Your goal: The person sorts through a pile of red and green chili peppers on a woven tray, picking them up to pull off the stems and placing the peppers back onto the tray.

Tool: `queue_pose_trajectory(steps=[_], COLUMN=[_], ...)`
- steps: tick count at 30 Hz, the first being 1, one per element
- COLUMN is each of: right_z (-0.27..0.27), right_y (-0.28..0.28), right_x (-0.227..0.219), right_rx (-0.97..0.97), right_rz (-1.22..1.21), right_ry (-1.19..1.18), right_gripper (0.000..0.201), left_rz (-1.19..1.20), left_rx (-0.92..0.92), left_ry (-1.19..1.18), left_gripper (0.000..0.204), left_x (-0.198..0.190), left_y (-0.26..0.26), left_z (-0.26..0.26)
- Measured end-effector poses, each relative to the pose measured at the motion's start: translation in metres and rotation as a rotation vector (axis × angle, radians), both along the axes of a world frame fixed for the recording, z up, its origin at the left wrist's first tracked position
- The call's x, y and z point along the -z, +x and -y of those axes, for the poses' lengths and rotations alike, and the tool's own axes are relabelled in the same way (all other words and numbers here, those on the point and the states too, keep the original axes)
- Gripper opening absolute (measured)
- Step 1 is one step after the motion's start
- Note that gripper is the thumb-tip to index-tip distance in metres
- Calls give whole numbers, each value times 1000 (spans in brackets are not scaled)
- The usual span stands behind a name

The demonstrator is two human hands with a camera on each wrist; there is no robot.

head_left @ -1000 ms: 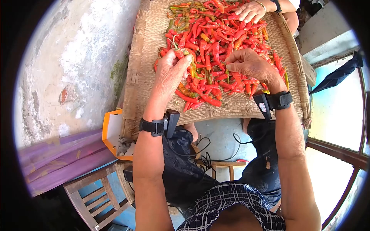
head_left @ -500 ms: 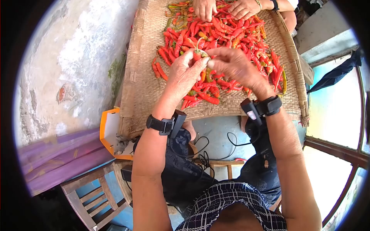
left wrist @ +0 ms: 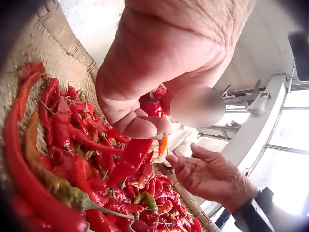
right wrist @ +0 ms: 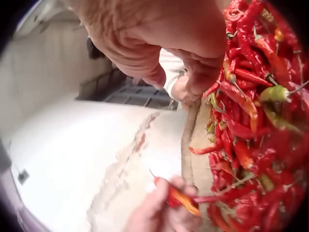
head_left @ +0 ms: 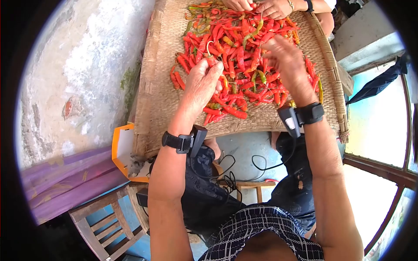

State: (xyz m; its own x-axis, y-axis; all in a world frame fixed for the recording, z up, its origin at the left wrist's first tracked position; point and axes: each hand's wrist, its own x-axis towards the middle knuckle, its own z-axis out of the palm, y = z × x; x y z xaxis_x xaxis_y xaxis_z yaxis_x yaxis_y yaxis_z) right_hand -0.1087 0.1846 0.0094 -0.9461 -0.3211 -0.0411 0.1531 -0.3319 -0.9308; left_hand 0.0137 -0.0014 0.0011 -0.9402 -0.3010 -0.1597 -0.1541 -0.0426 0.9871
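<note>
L hand (head_left: 201,82) pinches a red pepper (head_left: 212,61) btwn thumb & fingers, pale curved stem poking up, over the L part of a big pepper pile (head_left: 244,54) spread on a woven tray (head_left: 167,35). R-wrist view shows orange next to the red in that grip; can't tell if it's one pepper or two. R hand (head_left: 287,63), blurred in the head view, is over the R side of the pile, well apart from L hand; L-wrist view has its fingers loose & parted, w/ nothing in them. Peppers are mostly red, w/ some green & orange ones mixed in.

At the tray's far end, a second person's hands (head_left: 275,8) are close together over the pile, a bit of red at the fingertips. Black straps w/ small devices sit on both near wrists, e.g. L strap (head_left: 176,142).

Below the tray: dark trousers (head_left: 287,191), a checked top (head_left: 261,213), a wooden stool (head_left: 250,185) & black cable (head_left: 233,178). To L: patchy wall (head_left: 87,56), purple cloth (head_left: 74,180), orange-edged box (head_left: 116,148), wooden chair (head_left: 82,213). To R: a bright window (head_left: 379,126) w/ dark cloth (head_left: 376,87) hanging nr the top.
</note>
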Motion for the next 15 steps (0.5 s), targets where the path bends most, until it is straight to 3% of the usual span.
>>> queue_pose_trajectory(steps=[2, 4, 8, 11, 14, 15], right_z=[12, 22, 27, 20, 8, 4], right_y=[27, 45, 49, 44, 24, 19], right_x=[-6, 3, 23, 4, 2, -4], right_rx=[-241, -497, -439, -531, -614, -533], right_rz=[-389, -451, -452, -345, -282, -251], right_ry=[502, 480, 554, 556, 642, 603], right_gripper=[23, 22, 14, 12, 16, 21], left_rz=[-46, -66, -40, -41, -88, -88], left_rx=[14, 7, 71, 64, -97, -143], left_ry=[43, -50, -61, -46, -65, -91], left_gripper=[25, 23, 20, 21, 22, 22], left_x=[0, 0, 2, -1, 0, -1], left_y=[-2, -3, -3, -3, -3, -5], left_z=[-6, -12, -13, -8, 6, 12])
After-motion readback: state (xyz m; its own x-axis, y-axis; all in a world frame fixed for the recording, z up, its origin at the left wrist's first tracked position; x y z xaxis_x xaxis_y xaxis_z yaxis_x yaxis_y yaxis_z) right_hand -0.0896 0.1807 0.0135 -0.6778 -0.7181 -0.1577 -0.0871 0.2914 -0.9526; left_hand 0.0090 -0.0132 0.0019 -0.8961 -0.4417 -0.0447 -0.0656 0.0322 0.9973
